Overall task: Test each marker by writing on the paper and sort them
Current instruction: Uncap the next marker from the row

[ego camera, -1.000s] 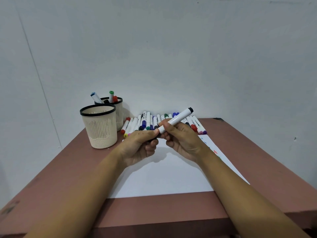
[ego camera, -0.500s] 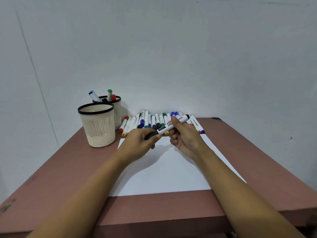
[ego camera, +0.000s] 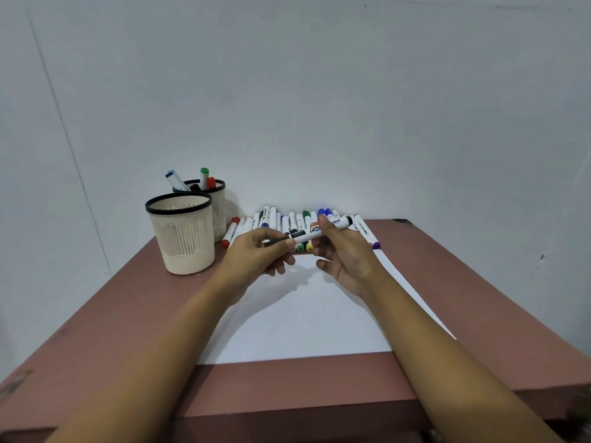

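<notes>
Brown table (ego camera: pixel 121 318), white marker (ego camera: pixel 307 233), black ends, lettered barrel

The left end of the held marker (ego camera: pixel 315 231) is concealed within the fingers of the left hand (ego camera: pixel 259 255); whether its cap is seated cannot be told. Its printed label is partly covered by the thumb of the right hand (ego camera: pixel 345 254). The row of markers (ego camera: pixel 275 219) along the far edge of the table (ego camera: pixel 112 314) is partly masked by both hands, and its print is too small to be read. The rear cup (ego camera: pixel 220 207) is half hidden behind the front cup (ego camera: pixel 184 233), and the lower parts of the standing markers (ego camera: pixel 204 180) are enclosed by it. The paper (ego camera: pixel 307 321) is overlapped by the forearms, which are cut off at the lower picture edge.
</notes>
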`<state>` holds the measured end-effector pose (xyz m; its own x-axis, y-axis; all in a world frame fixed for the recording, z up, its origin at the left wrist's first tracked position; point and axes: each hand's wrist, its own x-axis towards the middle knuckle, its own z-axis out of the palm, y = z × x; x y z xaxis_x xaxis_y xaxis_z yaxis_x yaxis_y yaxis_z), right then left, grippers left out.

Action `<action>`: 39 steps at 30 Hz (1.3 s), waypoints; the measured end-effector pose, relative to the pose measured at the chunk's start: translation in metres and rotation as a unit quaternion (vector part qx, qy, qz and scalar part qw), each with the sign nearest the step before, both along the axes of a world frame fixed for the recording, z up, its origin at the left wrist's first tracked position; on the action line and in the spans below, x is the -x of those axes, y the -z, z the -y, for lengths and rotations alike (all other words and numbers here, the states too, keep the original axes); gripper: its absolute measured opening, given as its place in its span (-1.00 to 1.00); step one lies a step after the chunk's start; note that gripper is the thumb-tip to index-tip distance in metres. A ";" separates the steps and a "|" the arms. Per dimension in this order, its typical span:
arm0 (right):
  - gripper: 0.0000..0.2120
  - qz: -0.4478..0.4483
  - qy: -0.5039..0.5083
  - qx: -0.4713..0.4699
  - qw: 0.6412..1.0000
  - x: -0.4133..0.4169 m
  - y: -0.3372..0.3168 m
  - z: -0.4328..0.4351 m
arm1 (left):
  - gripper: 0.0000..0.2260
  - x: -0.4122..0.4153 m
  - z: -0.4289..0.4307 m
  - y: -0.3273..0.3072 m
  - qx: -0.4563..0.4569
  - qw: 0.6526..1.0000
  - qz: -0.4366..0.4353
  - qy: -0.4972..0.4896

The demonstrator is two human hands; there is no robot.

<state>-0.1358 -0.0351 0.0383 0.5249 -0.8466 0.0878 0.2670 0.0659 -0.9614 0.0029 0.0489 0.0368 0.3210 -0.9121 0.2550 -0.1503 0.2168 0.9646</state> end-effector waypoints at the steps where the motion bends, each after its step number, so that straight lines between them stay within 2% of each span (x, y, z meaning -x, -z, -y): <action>1: -0.75 -0.012 0.010 -0.003 1.000 0.000 0.000 0.000 | -0.97 -0.001 0.000 0.000 0.006 1.000 0.008 -0.008; 5: -0.62 -0.049 0.111 -0.038 0.992 0.003 -0.002 0.004 | -0.93 -0.011 0.000 -0.003 0.048 0.992 0.025 -0.111; 6: -0.64 -0.083 0.154 -0.011 0.984 0.003 -0.001 0.005 | -0.93 -0.014 0.000 -0.005 0.064 0.989 0.020 -0.132; 8: -0.75 -0.170 0.210 0.102 0.957 0.001 0.007 0.005 | -0.94 -0.021 0.001 -0.011 0.092 0.983 0.015 -0.156; 10: -0.79 -0.256 0.192 0.225 0.920 -0.003 0.017 0.001 | -0.92 -0.029 0.003 -0.021 0.104 0.977 0.043 -0.181; 12: -0.74 -0.360 0.143 0.320 0.864 -0.009 0.029 0.001 | -0.93 -0.036 0.004 -0.035 0.113 0.970 0.077 -0.203; 15: -0.64 -0.497 0.075 0.411 0.761 -0.013 0.038 0.001 | -0.89 -0.047 0.003 -0.055 0.132 0.955 0.126 -0.232; 17: -0.62 -0.526 0.058 0.441 0.725 -0.013 0.040 0.001 | -0.81 -0.057 0.000 -0.066 0.137 0.945 0.157 -0.253; 25: -0.62 -0.534 0.049 0.451 0.713 -0.012 0.041 0.000 | -0.77 -0.118 0.001 -0.109 0.104 0.900 0.227 -0.357; 32: -0.62 -0.530 0.056 0.457 0.712 -0.014 0.044 0.003 | -0.74 -0.149 0.030 -0.123 0.082 0.877 0.284 -0.378; 36: -0.63 -0.528 0.065 0.461 0.710 -0.015 0.046 0.004 | -0.62 -0.161 0.052 -0.113 0.001 0.871 0.347 -0.347; 39: -0.62 -0.528 0.065 0.460 0.711 -0.015 0.046 0.004 | -0.63 -0.167 0.063 -0.104 -0.114 0.836 0.443 -0.303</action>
